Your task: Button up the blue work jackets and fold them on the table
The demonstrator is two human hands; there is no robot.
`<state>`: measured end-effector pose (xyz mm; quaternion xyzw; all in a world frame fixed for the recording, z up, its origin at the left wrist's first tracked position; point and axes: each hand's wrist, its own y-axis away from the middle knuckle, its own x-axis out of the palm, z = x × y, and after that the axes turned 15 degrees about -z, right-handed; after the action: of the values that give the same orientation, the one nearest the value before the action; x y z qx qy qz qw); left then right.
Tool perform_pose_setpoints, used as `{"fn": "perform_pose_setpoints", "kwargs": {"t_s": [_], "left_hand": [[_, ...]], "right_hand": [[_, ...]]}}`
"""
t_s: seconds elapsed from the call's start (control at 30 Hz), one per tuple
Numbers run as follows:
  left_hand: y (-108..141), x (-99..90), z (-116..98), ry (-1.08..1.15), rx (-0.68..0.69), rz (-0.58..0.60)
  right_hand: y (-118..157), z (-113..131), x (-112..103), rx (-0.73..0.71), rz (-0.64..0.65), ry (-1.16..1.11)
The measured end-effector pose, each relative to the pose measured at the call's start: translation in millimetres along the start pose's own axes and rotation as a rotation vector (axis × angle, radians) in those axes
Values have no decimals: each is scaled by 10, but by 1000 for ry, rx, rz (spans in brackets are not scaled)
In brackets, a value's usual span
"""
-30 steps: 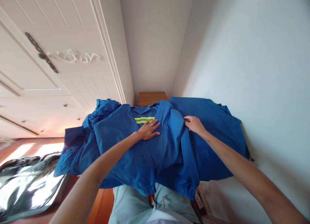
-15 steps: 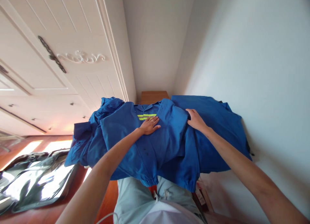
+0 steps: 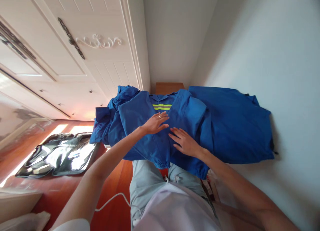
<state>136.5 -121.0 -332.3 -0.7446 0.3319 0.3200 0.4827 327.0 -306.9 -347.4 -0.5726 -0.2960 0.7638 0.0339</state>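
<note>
A blue work jacket (image 3: 136, 112) with yellow-and-grey reflective stripes lies in front of me, its sleeves folded inward over the body and the elastic cuffs towards me. Flat on its middle, just below the stripes, rests my left hand (image 3: 155, 123), fingers out and a ring on one of them. My right hand (image 3: 183, 141) is close beside it, fingers spread over the folded sleeve; neither holds anything. More blue cloth (image 3: 237, 124) spreads out to the right, and bunched blue cloth (image 3: 106, 124) is heaped on the left. What supports the clothes is mostly hidden.
White cabinet doors (image 3: 105, 71) with dark handles stand on the left. An open suitcase (image 3: 67, 154) lies on the red-brown floor. A pale wall (image 3: 282, 57) rises on the right. Behind the jacket a wooden edge (image 3: 170, 88) shows. A white cable (image 3: 112, 197) runs near my legs.
My right hand has left the jacket's right edge and moved inward, beside my left hand. My left hand stays on the jacket's middle. The view has shifted, showing more floor and suitcase.
</note>
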Motion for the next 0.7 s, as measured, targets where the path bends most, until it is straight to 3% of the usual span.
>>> {"fn": "perform_pose_setpoints", "kwargs": {"t_s": [0.07, 0.13, 0.2, 0.27, 0.37, 0.47, 0.6, 0.63, 0.7], "left_hand": [[222, 10, -97, -85, 38, 76], [372, 49, -138, -130, -13, 105], [436, 61, -147, -112, -98, 73], [467, 16, -162, -39, -161, -35], [649, -114, -244, 56, -215, -353], [1147, -174, -344, -13, -353, -774], [2061, -5, -372, -319, -875, -1395], [2262, 65, -362, -348, -942, -1451], [2571, 199, -332, -278, -1117, -1411]], "right_hand": [[53, 64, 183, -16, 42, 43], [64, 53, 259, -10, 34, 65], [55, 61, 252, 0, 5, 48], [74, 157, 215, 9, -46, -9], [238, 462, 198, 14, -130, -173], [513, 780, 283, 8, -211, -314], [701, 945, 538, 45, -288, -299], [693, 943, 618, 55, -277, -274], [640, 914, 778, 50, -218, -224]]}}
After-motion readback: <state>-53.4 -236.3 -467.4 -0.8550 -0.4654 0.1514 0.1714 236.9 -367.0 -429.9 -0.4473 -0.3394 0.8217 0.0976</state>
